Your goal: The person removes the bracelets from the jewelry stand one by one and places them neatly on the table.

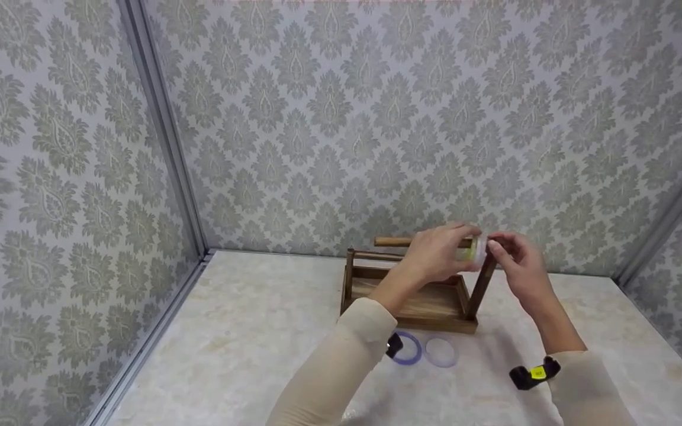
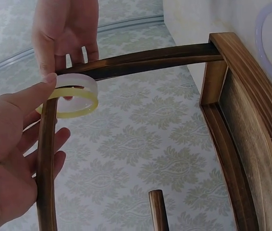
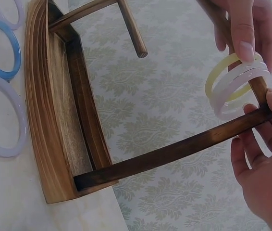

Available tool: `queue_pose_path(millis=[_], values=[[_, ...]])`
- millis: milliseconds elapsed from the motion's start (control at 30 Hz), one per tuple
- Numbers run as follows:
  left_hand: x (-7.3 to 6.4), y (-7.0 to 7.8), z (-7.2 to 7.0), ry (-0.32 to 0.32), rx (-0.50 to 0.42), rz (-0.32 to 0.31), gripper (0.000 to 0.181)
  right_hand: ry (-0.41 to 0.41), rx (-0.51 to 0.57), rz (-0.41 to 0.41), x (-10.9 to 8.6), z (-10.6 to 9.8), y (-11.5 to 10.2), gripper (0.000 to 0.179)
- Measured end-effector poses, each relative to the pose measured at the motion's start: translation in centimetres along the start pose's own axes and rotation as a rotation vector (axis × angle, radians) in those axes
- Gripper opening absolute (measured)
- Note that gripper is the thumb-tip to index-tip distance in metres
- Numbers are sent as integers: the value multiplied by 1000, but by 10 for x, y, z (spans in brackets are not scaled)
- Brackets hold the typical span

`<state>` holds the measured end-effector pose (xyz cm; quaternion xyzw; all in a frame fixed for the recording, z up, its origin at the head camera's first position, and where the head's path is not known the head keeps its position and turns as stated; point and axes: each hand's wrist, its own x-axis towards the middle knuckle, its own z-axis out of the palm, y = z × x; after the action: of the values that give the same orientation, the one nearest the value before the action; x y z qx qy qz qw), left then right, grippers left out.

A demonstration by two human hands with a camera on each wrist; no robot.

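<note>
A wooden bangle stand (image 1: 430, 324) has a tray base, upright posts and a top rod (image 1: 391, 241). A yellow bangle (image 2: 73, 115) and pale bangles (image 1: 479, 251) encircle that rod near its right end. My left hand (image 1: 438, 251) pinches these bangles, its thumb (image 3: 245, 50) on their rims and the other fingers partly behind the rod. At the corner where the rod meets the right post (image 1: 481, 290), my right hand (image 1: 521, 263) grips the wood between thumb and fingers. In the right wrist view, the right hand's fingers (image 3: 256, 149) curl behind the post.
On the table in front of the stand lie a blue bangle (image 3: 17, 53) and a lavender bangle (image 3: 18, 113), with another lavender bangle (image 3: 20, 12) beyond. My left sleeve (image 1: 341, 355) covers part of the tabletop. A lower rod (image 3: 137, 41) with a free end juts from the stand's far side. Patterned walls enclose the table.
</note>
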<state>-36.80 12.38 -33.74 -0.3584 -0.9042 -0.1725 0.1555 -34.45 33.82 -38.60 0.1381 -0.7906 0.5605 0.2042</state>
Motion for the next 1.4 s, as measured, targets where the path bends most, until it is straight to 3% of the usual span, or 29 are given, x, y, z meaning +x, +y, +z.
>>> queue_pose_path(millis=[467,767,1100,1400], values=[[-2,0,1,-9,33,-2,71,-1,62,33,-2,1,3,48],[-1,-1,1,16,79,30,73,-16,105,26,-2,2,0,41],[-3,0,3,-4,59,-16,73,-9,95,12,-2,5,2,45],[-2,2,6,30,58,-22,70,4,89,10,-2,4,2,44]])
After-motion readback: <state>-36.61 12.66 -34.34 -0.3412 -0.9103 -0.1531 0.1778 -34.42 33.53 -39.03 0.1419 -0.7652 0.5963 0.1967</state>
